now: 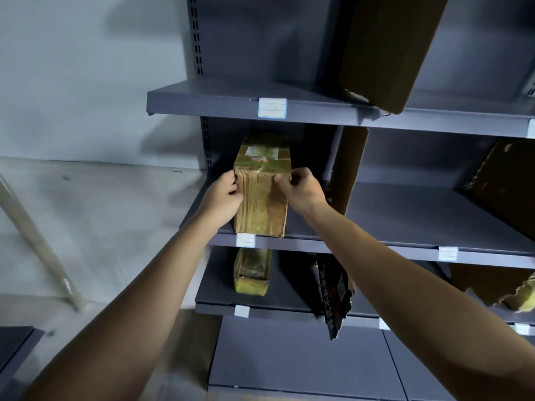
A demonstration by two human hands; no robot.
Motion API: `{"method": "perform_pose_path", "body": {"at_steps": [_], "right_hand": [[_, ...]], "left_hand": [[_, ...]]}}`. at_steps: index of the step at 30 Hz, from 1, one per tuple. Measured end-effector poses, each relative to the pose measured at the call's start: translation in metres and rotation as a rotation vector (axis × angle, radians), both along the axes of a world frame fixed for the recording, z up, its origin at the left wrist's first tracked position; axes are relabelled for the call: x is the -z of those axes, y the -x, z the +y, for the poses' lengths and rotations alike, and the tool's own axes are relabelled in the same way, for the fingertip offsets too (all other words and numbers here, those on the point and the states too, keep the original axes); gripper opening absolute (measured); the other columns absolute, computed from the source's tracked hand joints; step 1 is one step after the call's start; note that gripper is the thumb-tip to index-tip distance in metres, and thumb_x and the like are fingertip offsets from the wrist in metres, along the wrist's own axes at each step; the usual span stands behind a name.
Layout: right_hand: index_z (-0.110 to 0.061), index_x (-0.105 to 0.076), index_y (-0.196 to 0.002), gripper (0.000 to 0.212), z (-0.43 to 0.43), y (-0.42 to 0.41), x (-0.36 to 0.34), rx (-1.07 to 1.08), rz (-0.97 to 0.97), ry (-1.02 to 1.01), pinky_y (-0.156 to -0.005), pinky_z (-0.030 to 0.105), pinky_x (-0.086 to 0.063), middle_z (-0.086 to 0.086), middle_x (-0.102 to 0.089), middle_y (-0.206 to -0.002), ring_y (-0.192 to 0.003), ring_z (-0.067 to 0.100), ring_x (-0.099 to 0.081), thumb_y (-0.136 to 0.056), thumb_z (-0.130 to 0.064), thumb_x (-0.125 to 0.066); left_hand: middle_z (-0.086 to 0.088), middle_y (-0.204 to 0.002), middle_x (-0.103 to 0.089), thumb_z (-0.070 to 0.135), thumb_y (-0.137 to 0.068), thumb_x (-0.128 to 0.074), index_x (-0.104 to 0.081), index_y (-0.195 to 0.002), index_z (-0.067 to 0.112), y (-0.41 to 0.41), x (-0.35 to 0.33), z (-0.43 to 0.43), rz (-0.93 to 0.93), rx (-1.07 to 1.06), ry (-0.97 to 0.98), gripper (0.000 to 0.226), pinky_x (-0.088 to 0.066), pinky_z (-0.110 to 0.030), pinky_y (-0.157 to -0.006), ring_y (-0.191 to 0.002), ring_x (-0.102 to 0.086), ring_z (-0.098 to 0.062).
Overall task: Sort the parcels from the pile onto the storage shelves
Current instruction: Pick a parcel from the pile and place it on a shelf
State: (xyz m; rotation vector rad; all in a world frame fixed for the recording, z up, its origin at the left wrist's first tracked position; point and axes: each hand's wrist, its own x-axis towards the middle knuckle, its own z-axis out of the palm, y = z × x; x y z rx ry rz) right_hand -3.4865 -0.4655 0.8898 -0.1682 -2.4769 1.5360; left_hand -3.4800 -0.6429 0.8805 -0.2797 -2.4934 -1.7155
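Where two bare forearms reach up from the bottom edge of the view, they close in on a tape-wrapped parcel [262,204] that stands on end on the middle shelf [419,218]. Its lower near edge sits right at the shelf's front lip, just above a small white label [245,240]. The parcel lies between the hands, held near its top. The left hand [225,195] grips the upper left edge with its fingers curled against the taped side. The right hand [302,189] pinches the upper right corner, thumb and fingers bent round it. Neither hand is slack, and both are clamped on the parcel.

Below the forearms, on the lower shelf [289,287], a second parcel [252,273] of the same yellowish wrapping lies directly under the held one. A dark printed bag [335,293] beside it hangs over that shelf's front edge. A torn carton [506,287] sits at the far right of that level.

Just beyond the right wrist, a brown cardboard sheet [353,163] stands upright on the middle shelf, near the parcel but apart from it. Farther right a leaning carton [512,183] rests on the same level.

Highest and farthest, the upper shelf [220,94] carries a large carton [385,53] whose corner overhangs the front edge.
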Motion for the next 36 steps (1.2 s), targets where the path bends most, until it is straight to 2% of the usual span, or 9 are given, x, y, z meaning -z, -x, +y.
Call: {"method": "perform_pose_path", "body": {"at_steps": [6,10,12,14,16,20,25,31,36], "right_hand": [[-0.010,-0.051,-0.135,0.045,-0.001,0.009,0.000,-0.011,-0.026,-0.065,-0.096,0.035,-0.049,0.006,-0.065,-0.123,-0.114,0.024,-0.060,-0.099,-0.038,-0.053],[-0.014,-0.046,-0.142,0.047,-0.003,0.005,0.000,-0.053,-0.046,-0.019,-0.093,0.029,-0.047,0.002,-0.062,-0.128,-0.115,0.021,-0.059,-0.100,-0.032,-0.054],[-0.015,-0.039,-0.148,0.054,-0.004,-0.002,0.001,-0.056,-0.048,-0.010,-0.093,0.028,-0.045,0.003,-0.059,-0.133,-0.117,0.020,-0.057,-0.100,-0.033,-0.054],[-0.016,-0.033,-0.151,0.057,-0.006,-0.012,0.003,-0.056,-0.056,0.001,-0.092,0.027,-0.043,0.003,-0.057,-0.136,-0.114,0.019,-0.056,-0.100,-0.032,-0.053],[-0.015,-0.032,-0.152,0.057,-0.008,-0.023,0.006,-0.066,-0.074,0.028,-0.090,0.025,-0.040,0.003,-0.057,-0.137,-0.113,0.017,-0.056,-0.100,-0.029,-0.051],[-0.013,-0.031,-0.152,0.054,-0.006,-0.049,0.012,-0.065,-0.088,0.091,-0.102,0.025,-0.037,0.005,-0.051,-0.145,-0.131,0.020,-0.049,-0.102,-0.027,-0.049],[-0.018,-0.034,-0.150,0.050,0.018,-0.092,0.024,-0.032,-0.068,0.140,-0.104,0.044,-0.048,0.004,-0.054,-0.139,-0.120,0.021,-0.056,-0.103,-0.028,-0.046],[-0.018,-0.047,-0.140,0.037,0.068,-0.140,0.030,0.054,-0.050,0.193,-0.093,0.042,-0.056,0.000,-0.061,-0.124,-0.114,0.026,-0.062,-0.104,-0.025,-0.046],[-0.021,-0.047,-0.139,0.037,0.126,-0.181,0.031,0.172,-0.019,0.193,-0.092,0.044,-0.056,0.000,-0.059,-0.123,-0.116,0.023,-0.060,-0.103,-0.029,-0.046]], "left_hand": [[0.004,-0.148,-0.047,0.015,-0.079,-0.050,-0.036,-0.149,0.031,0.033,0.009,-0.007,-0.115,0.070,0.022,0.073,-0.036,-0.046,-0.113,-0.138,-0.041,-0.015],[0.002,-0.152,-0.042,0.015,-0.082,-0.051,-0.028,-0.152,0.033,0.034,0.011,-0.002,-0.144,0.064,0.002,0.076,-0.037,-0.042,-0.112,-0.141,-0.036,-0.017],[0.003,-0.153,-0.040,0.017,-0.082,-0.050,-0.024,-0.153,0.035,0.017,0.005,0.005,-0.148,0.023,-0.012,0.078,-0.044,-0.039,-0.105,-0.134,-0.045,-0.013],[0.002,-0.151,-0.039,0.010,-0.090,-0.047,-0.024,-0.155,0.028,0.000,0.004,0.012,-0.145,-0.058,-0.037,0.071,-0.051,-0.026,-0.083,-0.104,-0.055,-0.002],[-0.002,-0.149,-0.041,0.007,-0.094,-0.047,-0.029,-0.153,0.021,-0.015,0.006,0.020,-0.115,-0.138,-0.019,0.063,-0.044,-0.020,-0.069,-0.091,-0.053,-0.002],[-0.003,-0.147,-0.045,0.008,-0.094,-0.049,-0.035,-0.149,0.018,-0.043,0.008,0.037,-0.072,-0.121,-0.006,0.057,-0.038,-0.026,-0.090,-0.123,-0.049,-0.015],[0.002,-0.134,-0.053,0.005,-0.094,-0.048,-0.044,-0.142,0.017,-0.076,0.011,0.067,-0.038,-0.048,-0.071,0.050,-0.040,-0.026,-0.092,-0.113,-0.050,-0.010],[0.000,-0.118,-0.058,-0.006,-0.089,-0.046,-0.053,-0.130,0.012,-0.112,0.020,0.124,-0.030,0.067,-0.194,0.045,-0.048,-0.042,-0.101,-0.105,-0.056,-0.014],[-0.004,-0.125,-0.060,-0.005,-0.089,-0.047,-0.054,-0.128,0.012,-0.140,0.020,0.184,-0.043,0.174,-0.198,0.044,-0.048,-0.040,-0.100,-0.105,-0.057,-0.014]]}}
